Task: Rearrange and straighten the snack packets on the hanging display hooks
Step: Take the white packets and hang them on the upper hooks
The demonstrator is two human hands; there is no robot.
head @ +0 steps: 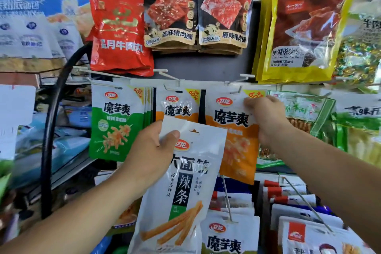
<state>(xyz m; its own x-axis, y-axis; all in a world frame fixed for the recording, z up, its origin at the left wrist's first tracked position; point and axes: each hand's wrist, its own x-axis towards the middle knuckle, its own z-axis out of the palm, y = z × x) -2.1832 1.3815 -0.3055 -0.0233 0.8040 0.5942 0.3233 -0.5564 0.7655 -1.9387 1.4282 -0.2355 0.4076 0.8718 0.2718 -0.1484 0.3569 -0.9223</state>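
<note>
The middle row shows three konjac snack fronts: one green-and-white foil packet (117, 121) on the left with several more of its kind stacked behind it, and two orange-and-white foil packets, one in the centre (177, 105) and one to the right (233, 121). Above hang one red foil packet (119, 33), two black jerky packets (169, 18) side by side with others behind them, and a stack of yellow pouches (303, 27).

The left hand (152, 150) grips the upper left edge of a tall white spicy-strip packet (185, 187), thumb on the front, fingers behind. This packet is off any hook, slightly tilted, and covers the lower half of the centre orange packet. The right hand (266, 119) has its fingers curled round the upper right edge of the right orange packet, which hangs from a white plastic hook (237, 88).

Below, another konjac packet (228, 239) hangs on a thin wire peg (226, 198), beside rows of white-and-red packets (288, 202). A black curved tube (53, 121) rises on the left before blue-and-white bags (31, 33).
</note>
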